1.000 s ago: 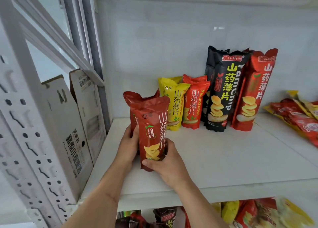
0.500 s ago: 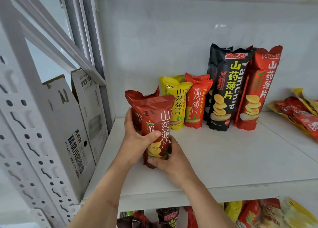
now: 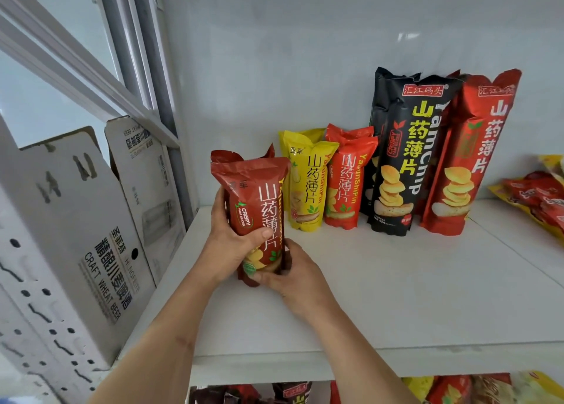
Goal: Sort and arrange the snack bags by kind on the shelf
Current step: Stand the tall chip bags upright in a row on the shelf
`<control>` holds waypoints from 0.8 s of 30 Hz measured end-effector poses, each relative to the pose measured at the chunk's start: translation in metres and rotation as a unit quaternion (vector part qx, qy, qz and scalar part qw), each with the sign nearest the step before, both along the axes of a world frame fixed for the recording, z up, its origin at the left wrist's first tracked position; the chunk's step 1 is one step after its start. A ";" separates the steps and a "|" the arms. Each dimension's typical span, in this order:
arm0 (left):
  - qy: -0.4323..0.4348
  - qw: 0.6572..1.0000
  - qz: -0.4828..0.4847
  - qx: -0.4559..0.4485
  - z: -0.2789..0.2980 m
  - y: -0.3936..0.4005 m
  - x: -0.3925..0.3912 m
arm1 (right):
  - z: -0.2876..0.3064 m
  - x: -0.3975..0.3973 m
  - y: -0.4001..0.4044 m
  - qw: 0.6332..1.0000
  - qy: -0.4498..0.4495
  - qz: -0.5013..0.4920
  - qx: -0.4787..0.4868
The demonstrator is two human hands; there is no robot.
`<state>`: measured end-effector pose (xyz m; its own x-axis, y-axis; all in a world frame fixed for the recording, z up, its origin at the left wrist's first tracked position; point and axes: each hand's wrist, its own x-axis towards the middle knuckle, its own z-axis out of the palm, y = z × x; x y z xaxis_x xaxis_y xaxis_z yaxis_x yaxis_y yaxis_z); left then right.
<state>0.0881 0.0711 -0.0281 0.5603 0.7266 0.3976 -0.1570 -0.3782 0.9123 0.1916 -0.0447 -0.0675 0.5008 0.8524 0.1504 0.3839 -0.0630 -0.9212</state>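
Head view: showed a dark red snack bag [image 3: 259, 208] held upright at the left end of the white shelf [image 3: 396, 297], with a second like bag just behind it. Left hand [image 3: 232, 242] curled round its left edge, thumb across the front. Right hand [image 3: 290, 274] cupped round its bottom right corner. Farther right, standing against the back wall: a small yellow bag [image 3: 305, 184], a small red bag [image 3: 346, 178], tall black bags [image 3: 399, 156] and a tall red bag [image 3: 470, 156]. Loose bags [image 3: 540, 196] lying at the far right. Cardboard boxes [image 3: 91, 220] beside the shelf's left end.
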 end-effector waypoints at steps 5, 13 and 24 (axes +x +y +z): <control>0.003 1.000 -0.001 -0.003 0.000 0.017 0.013 | -0.002 0.013 0.016 1.000 -0.021 -0.019 0.001; 0.035 0.999 -0.006 -0.007 -0.001 0.065 0.037 | -0.002 0.025 0.058 0.997 -0.037 -0.063 0.012; 0.058 0.998 -0.028 -0.016 -0.010 0.117 0.066 | -0.004 0.030 0.110 0.981 -0.088 -0.172 -0.001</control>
<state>0.1538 0.1882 -0.0379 0.6411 0.7040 0.3055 -0.0704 -0.3425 0.9369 0.2220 0.0657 -0.0714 0.7256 0.6376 0.2588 0.4923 -0.2183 -0.8426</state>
